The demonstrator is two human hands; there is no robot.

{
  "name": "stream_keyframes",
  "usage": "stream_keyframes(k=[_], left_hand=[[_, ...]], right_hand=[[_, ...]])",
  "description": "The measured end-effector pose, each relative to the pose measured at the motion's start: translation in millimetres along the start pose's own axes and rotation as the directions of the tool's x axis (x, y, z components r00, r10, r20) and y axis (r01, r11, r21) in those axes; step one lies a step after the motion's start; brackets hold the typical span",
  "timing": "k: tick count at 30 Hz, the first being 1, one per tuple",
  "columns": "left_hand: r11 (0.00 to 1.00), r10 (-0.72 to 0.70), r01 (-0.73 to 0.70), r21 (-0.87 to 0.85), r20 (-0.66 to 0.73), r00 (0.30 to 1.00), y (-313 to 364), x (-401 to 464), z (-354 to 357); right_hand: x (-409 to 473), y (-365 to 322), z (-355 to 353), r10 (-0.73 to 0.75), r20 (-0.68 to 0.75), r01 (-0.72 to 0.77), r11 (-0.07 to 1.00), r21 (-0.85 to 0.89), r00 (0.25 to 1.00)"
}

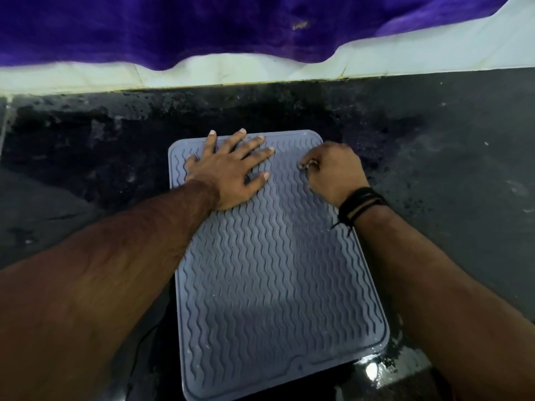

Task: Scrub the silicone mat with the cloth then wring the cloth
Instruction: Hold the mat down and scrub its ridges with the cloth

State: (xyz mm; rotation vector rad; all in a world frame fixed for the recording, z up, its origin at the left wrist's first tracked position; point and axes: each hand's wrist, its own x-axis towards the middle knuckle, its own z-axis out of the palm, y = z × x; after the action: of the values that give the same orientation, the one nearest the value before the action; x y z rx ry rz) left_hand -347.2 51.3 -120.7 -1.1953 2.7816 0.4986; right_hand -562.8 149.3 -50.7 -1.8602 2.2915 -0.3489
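While the left hand [231, 172] lies flat with fingers spread, pinning the far-left part of the silicone mat [278, 270], the right hand [333, 172] is curled into a loose fist at the mat's far-right corner, clutching something small. Only a pale scrap shows between thumb and fingers, so probably the cloth [308, 165], balled up, but too little is visible to be sure

Mat: grey-blue, wavy ribs, raised rim, lying flat on the dark wet surface [434, 169], long side running away from the person. Water beads on the near end and a puddle sits by the near-right corner

Step judged: scrubbing, at the top edge, mat braced by the other hand. Most of the mat below the hands looks wet already, cannot tell how much is scrubbed. Next move calls for strokes across or down the ribs with the left hand holding firm so the mat doesn't slide on the wet surface; wringing needs both hands on the cloth, not yet begun

Dark wristband [360, 205] on the right wrist. Purple fabric [202, 30] hangs over the white wall behind

Writing: no brand, label or text readable anywhere
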Motion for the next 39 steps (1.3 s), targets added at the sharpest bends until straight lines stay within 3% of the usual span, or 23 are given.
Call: stream_keyframes(k=[5, 15, 17, 20, 30, 32, 35, 39], left_hand=[[1.0, -0.001, 0.001, 0.006, -0.013, 1.0, -1.4, 2.1, 2.3], [1.0, 0.005, -0.005, -0.007, -0.023, 1.0, -2.8, 1.8, 4.1], [1.0, -0.003, 0.002, -0.013, -0.025, 1.0, -2.6, 2.1, 4.2], [1.0, -0.006, 0.006, 0.007, -0.02, 1.0, -2.2, 1.8, 4.3], [1.0, -0.018, 0.018, -0.001, -0.004, 1.0, 0.4, 0.3, 1.8], [1.0, -0.018, 0.018, -0.009, -0.01, 1.0, 1.3, -0.2, 1.5], [1.0, -0.017, 0.017, -0.002, -0.015, 1.0, 2.4, -1.4, 0.0], [1.0, -0.022, 0.022, 0.0, -0.013, 1.0, 3.0, -0.4, 0.8]], right_hand=[[26.1, -12.0, 8.3, -0.105, 0.022, 0.105, 0.994, 0.002, 0.994], [-4.4, -6.3, -1.9, -0.029, 0.051, 0.028, 0.999, 0.021, 0.998], [8.5, -7.3, 0.6, -0.06, 0.014, 0.059, 0.998, 0.021, 0.998], [15.9, -11.6, 10.7, -0.107, 0.066, 0.107, 0.994, 0.005, 0.992], [-28.6, -4.3, -0.1, -0.005, 0.009, 0.005, 0.997, 0.072, 1.0], [-12.3, -6.4, 0.8, -0.031, -0.031, 0.032, 0.999, 0.041, 0.999], [0.8, -13.3, 10.1, -0.099, 0.032, 0.099, 0.995, -0.003, 0.995], [-22.6, -12.8, 14.7, -0.063, 0.003, 0.063, 0.998, 0.003, 0.998]])
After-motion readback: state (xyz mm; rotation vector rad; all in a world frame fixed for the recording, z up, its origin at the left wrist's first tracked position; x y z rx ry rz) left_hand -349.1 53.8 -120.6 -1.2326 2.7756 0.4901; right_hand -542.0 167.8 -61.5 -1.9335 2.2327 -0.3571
